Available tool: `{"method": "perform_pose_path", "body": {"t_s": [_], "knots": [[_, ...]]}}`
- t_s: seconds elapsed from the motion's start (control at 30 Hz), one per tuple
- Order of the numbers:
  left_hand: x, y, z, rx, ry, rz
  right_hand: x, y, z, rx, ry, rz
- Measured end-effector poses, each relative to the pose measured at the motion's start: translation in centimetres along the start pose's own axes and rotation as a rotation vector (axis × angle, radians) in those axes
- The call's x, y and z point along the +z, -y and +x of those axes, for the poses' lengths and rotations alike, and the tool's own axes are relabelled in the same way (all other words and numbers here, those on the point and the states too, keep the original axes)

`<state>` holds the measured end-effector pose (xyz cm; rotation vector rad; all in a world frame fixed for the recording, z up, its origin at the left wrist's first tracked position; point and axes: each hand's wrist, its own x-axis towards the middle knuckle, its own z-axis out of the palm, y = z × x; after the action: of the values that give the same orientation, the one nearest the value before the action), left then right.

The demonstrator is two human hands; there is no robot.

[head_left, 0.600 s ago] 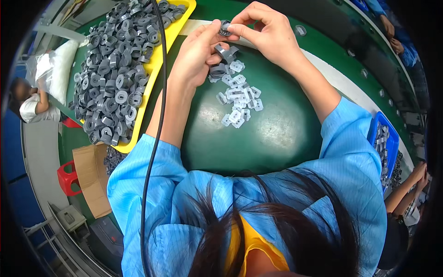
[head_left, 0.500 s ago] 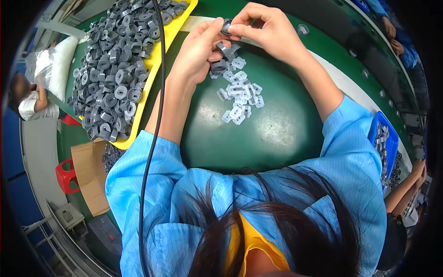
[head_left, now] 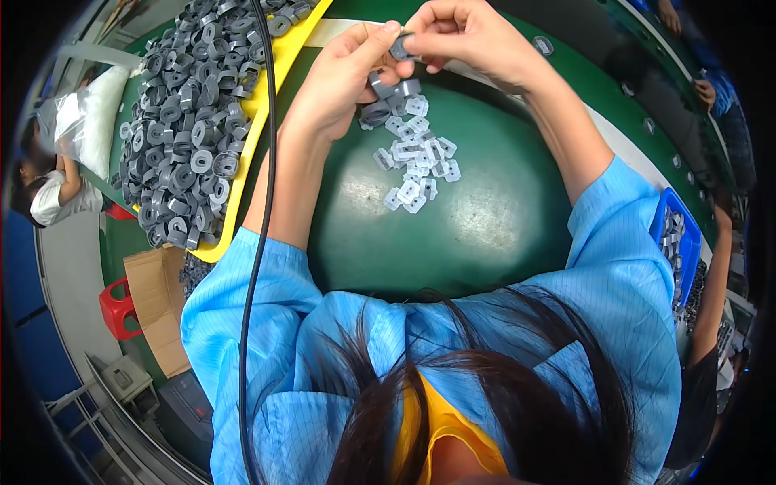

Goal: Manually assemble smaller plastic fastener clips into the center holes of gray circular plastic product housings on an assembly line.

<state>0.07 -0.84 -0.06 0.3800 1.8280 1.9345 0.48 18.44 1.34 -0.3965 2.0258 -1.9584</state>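
A small round grey plastic part (head_left: 400, 47) is held between my two hands at the far side of the green work surface. Its left edge is pinched by the thumb and fingers of my left hand (head_left: 343, 77). My right hand (head_left: 473, 40) has its thumb and bent fingers closed on the other side, partly hiding it. Several more grey ring-like parts (head_left: 378, 111) lie just beneath my left hand; whether its lower fingers touch them I cannot tell. Nearer to me, a loose pile of small translucent plastic plates (head_left: 416, 158) rests on the green surface (head_left: 436, 250).
On the left a yellow tray (head_left: 293, 44) is heaped with grey parts (head_left: 186, 121). A black cable (head_left: 260, 242) hangs across the view there. Clear discs (head_left: 542, 46) sit along the dark green strip beyond. A blue bin (head_left: 689, 242) and co-workers' arms (head_left: 711, 275) are on the right.
The grey part has turned between my fingers and shows a darker face. The view has shifted slightly. On the right, a co-worker's arm now reaches farther away from me.
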Motion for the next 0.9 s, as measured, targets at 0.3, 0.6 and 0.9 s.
{"method": "perform_pose_path", "body": {"t_s": [0.3, 0.6, 0.9], "knots": [[-1.5, -0.6, 0.4, 0.058, 0.142, -0.084, 2.7, 1.5, -1.1, -0.326, -0.265, -0.470], [-2.0, 0.1, -0.4, 0.094, 0.069, 0.058, -1.7, -1.2, 1.3, 0.011, -0.042, 0.253], [-1.7, 1.4, 0.2, 0.531, -0.333, 1.092, -9.3, -5.7, 2.2, 0.003, -0.434, 0.001]]}}
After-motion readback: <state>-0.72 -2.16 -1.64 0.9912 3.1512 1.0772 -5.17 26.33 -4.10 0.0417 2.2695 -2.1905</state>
